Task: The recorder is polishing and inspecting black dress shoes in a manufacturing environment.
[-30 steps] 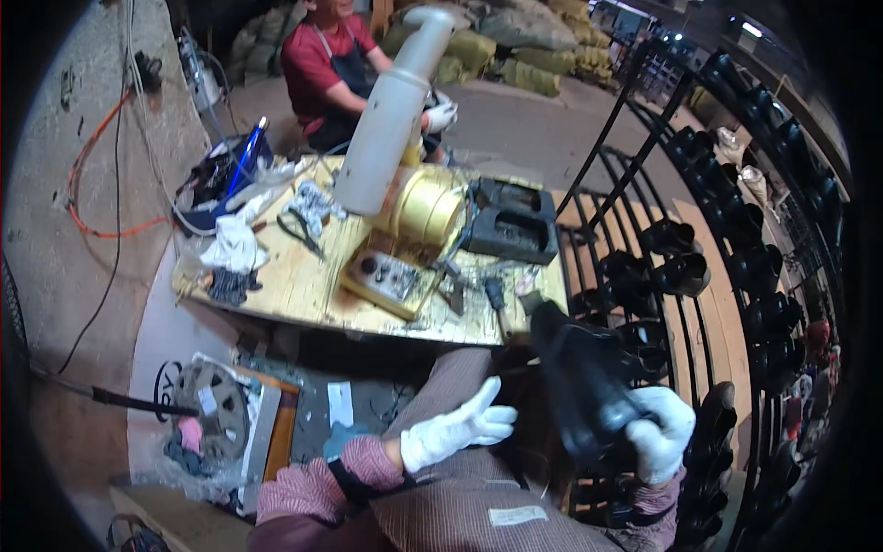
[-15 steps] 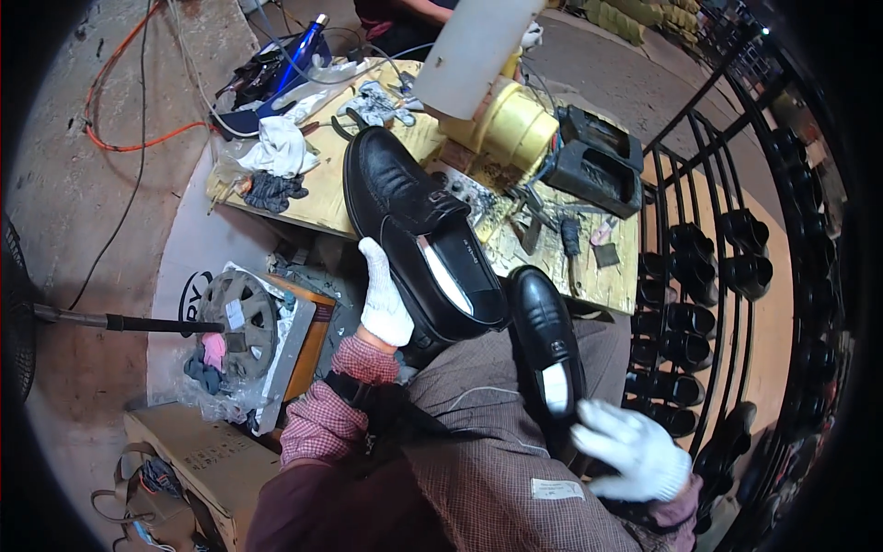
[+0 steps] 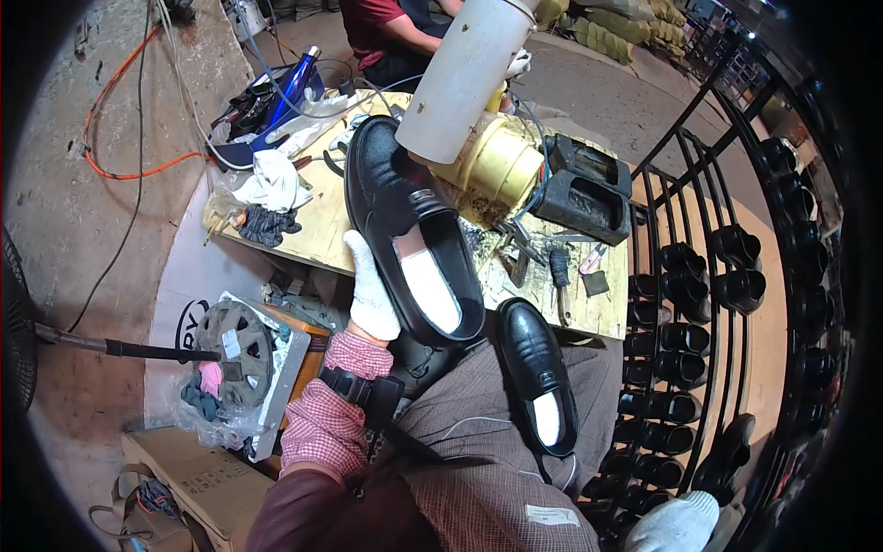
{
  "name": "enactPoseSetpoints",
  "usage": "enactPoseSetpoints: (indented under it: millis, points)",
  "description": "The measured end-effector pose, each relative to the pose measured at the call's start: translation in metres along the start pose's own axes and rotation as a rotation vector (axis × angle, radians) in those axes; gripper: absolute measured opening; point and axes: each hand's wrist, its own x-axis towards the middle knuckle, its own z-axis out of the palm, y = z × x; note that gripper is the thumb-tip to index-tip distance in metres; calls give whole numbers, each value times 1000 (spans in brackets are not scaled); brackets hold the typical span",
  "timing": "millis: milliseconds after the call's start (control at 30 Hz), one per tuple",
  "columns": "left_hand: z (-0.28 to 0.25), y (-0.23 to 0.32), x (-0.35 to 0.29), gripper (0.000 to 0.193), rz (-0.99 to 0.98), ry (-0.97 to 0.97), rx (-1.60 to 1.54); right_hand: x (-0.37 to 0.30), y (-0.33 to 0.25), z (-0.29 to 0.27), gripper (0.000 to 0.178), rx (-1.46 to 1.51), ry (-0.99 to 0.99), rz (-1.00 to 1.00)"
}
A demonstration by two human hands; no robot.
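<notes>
A black leather loafer [image 3: 377,198] with a pale insole is held up in front of me, its toe pointing away. My left hand [image 3: 370,290], in a white knit glove, grips it along its left side, thumb against the upper and the other fingers hidden beneath. A second black loafer [image 3: 535,368] rests on my brown checked apron [image 3: 460,405], over my lap, untouched by either hand. Low at the right, beside the shoe rack, is my right hand [image 3: 676,526], also white-gloved and cut off by the picture's lower edge. Its fingers cannot be made out.
A wooden workbench [image 3: 317,241] ahead carries a yellow machine part [image 3: 501,170], a whitish cylinder [image 3: 464,83], black blocks [image 3: 584,193], tools and rags. A black rack [image 3: 704,350] of shoes stands right. A fan [image 3: 18,322] and cardboard box [image 3: 198,474] are left. Another person [image 3: 386,32] sits beyond.
My right hand has left the lap loafer and moved down and right toward the rack. The held loafer has tilted, showing more insole. My view has shifted slightly.
</notes>
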Motion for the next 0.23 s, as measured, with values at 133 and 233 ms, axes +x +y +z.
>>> enactPoseSetpoints:
  millis: [133, 233]
  points:
    - [-8, -7, -28, 94, -127, -75, -386, 2, 2, -2, 31, 37, -48, -67]
    - [-28, -30, -96, 115, -133, -100, -536, -8, 3, -1, 27, 40, -73, -58]
